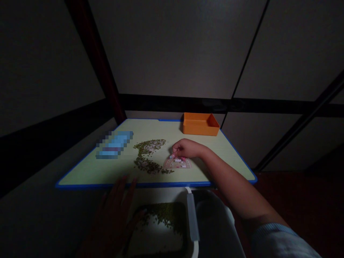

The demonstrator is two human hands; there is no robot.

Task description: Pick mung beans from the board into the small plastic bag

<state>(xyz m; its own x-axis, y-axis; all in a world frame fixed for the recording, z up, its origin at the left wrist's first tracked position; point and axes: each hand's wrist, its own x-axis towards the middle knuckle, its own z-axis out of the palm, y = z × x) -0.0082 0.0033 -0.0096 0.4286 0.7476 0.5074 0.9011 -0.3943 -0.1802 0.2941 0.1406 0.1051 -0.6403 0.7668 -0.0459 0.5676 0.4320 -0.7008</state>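
Note:
My right hand [186, 148] reaches over the table, its fingers pinched on the upper end of a pink patterned, fan-shaped piece [177, 163]. The piece looks thin and partly see-through, and its lower edge spreads out on the tabletop. Left of it, small green grains [146, 165], like mung beans, lie scattered in a curved band. In deep shadow at the lower left, my left hand [115, 211] has its fingers stretched out and apart. Its thumb reaches over the side of a container [156, 240] with more green grains inside; whether it touches the container is unclear.
An orange open box [200, 129] stands at the far right of the blue-edged table [88, 173]. A blurred light-blue object [116, 144] lies at the left. Below the table edge, a white and grey handle [192, 216] stands beside a dark bin [215, 222]. Panelled walls rise behind.

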